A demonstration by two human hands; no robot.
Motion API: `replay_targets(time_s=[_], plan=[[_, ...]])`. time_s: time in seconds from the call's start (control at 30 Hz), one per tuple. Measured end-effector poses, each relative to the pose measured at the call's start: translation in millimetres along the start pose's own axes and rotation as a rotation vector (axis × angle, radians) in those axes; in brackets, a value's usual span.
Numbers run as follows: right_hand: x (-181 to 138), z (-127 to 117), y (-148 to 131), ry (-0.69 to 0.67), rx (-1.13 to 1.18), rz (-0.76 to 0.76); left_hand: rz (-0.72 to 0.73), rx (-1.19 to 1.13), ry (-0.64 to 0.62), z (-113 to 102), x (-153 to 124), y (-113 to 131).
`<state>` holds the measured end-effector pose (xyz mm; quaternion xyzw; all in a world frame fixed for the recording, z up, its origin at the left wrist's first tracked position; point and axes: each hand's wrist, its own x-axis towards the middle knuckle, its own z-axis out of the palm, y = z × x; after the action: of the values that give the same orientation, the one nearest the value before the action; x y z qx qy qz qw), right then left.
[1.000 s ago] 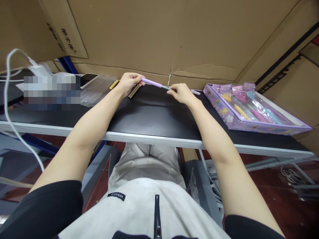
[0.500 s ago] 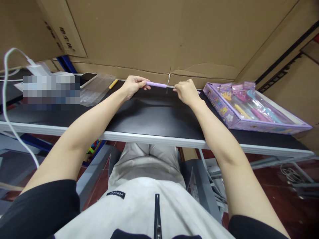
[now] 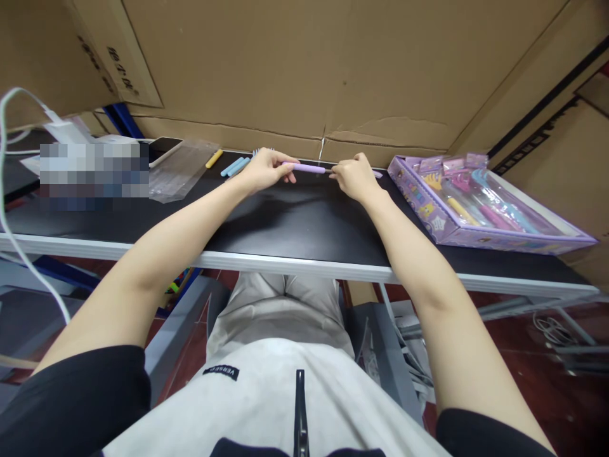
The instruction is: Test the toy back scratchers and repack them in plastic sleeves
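Observation:
Over the back of the black table, my left hand [image 3: 267,171] is closed on one end of a slim purple handle [image 3: 305,168]. The handle lies nearly level and points at my right hand [image 3: 353,174], which is pinched round a thin rod at its other end. Most of the rod is hidden by the fingers. A flat purple tip [image 3: 377,174] shows just past my right hand. Behind my left wrist lie blue handle pieces [image 3: 234,167] and a blue toothed piece [image 3: 263,152], partly covered.
To the right stands a purple display box [image 3: 509,242] with bagged claw-headed sticks in yellow, pink and blue. On the left are a yellow handle [image 3: 214,158], a clear plastic bag [image 3: 183,174], a phone [image 3: 164,151] and a white cable [image 3: 23,266]. Cardboard [image 3: 285,70] walls the back.
My left hand has moved right with the purple handle, narrowing the gap to my right hand. The blue pieces now show behind my left wrist. My right hand has hardly moved.

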<state>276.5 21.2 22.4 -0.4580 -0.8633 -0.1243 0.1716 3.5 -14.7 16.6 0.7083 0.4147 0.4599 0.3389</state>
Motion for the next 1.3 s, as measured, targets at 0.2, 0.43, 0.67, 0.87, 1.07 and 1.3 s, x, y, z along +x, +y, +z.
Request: replay_targets(time_s=[0.2,0.43,0.67,0.87,1.07,1.3], plan=[[12,29,4,-0.070,0.028,0.093,0.291,0.439,-0.104,24,-4,-12],[21,55,0,-0.012,0.281,0.130,0.567,0.705,-0.210,41,-1,-29],[26,67,-5,-0.067,0.396,0.159,0.584,0.669,-0.301,52,0,-34],[29,73,-4,-0.095,0.421,0.183,0.569,0.605,-0.284,55,4,-41],[30,75,-2,-0.119,0.427,0.202,0.560,0.563,-0.310,54,2,-37],[22,60,-6,-0.153,0.414,0.234,0.117,0.619,-0.613,8,0,8]])
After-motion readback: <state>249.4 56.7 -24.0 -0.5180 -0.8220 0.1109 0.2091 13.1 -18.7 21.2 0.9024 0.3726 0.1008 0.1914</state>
